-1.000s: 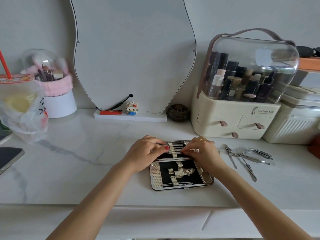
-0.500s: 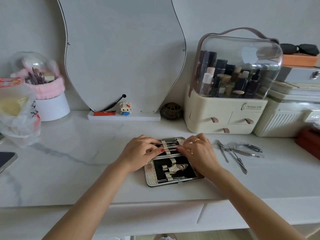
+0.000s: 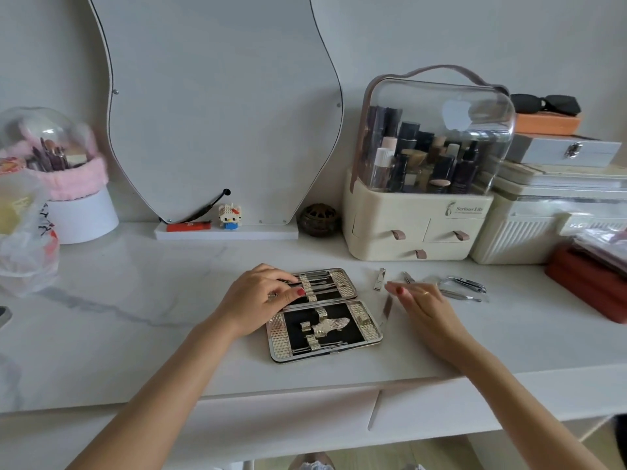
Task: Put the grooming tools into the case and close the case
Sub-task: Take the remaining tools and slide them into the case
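The manicure case (image 3: 324, 313) lay open on the white marble tabletop (image 3: 135, 300), its two black-lined halves flat, the far half already carrying a row of slim metal tools under gold straps. The left hand (image 3: 261, 296) rested on that far half, fingers bent down onto the tools at its left end, pressing rather than gripping. The right hand (image 3: 420, 303) hovered just right of the case, fingers extended and loosely spread, holding nothing — its fingertips near a small nail clipper (image 3: 380, 279) that lay on the tabletop. A nail file (image 3: 386, 308) lay beside the case's right edge, under the hand. Farther right, partly hidden behind the fingers, lay more loose tools: a pair of nippers (image 3: 464, 284) with a curved spring handle and a thin metal pusher (image 3: 458, 295). The near half of the case held one or two thin tools along its front edge — most of its straps stood unfilled.
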